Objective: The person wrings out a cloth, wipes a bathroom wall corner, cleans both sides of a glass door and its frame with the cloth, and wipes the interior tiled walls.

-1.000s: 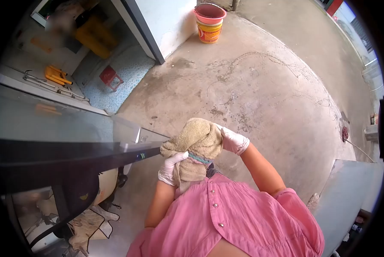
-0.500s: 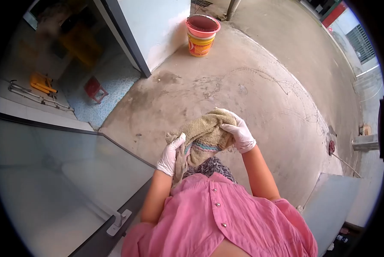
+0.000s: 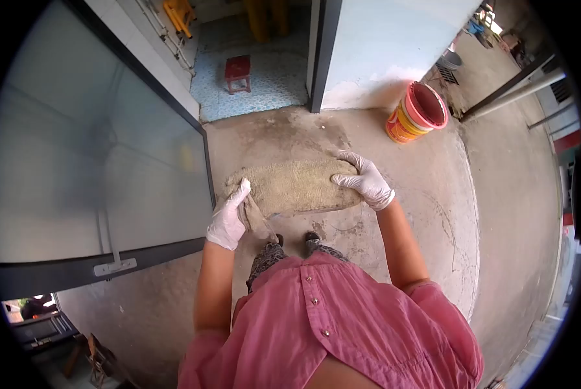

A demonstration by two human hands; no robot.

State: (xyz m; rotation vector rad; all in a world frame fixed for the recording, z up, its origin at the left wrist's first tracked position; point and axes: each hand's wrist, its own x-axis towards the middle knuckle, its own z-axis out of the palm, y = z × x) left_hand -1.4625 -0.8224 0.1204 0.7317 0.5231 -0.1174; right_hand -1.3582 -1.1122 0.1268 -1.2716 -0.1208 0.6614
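Observation:
A tan terry towel [image 3: 294,185] is stretched between my two gloved hands, held in front of my body above the concrete floor. My left hand [image 3: 228,217], in a thin white glove, grips its left end with the thumb on top; a loose corner hangs down beside that hand. At the other end, my right hand [image 3: 367,181], gloved the same way, pinches the towel between thumb and fingers. The towel looks folded, with its plain side facing up.
A frosted glass door [image 3: 102,155] with a dark frame stands at the left. Behind the doorway, a small red stool [image 3: 237,72] sits on blue tiled floor. A pink bucket [image 3: 430,107] rests in a yellow-orange pail [image 3: 404,128] beside the white wall [image 3: 375,52].
The towel has gone from bunched, with its striped band showing, to spread wider and flatter. My hands have moved apart. My view has turned left toward the doorway.

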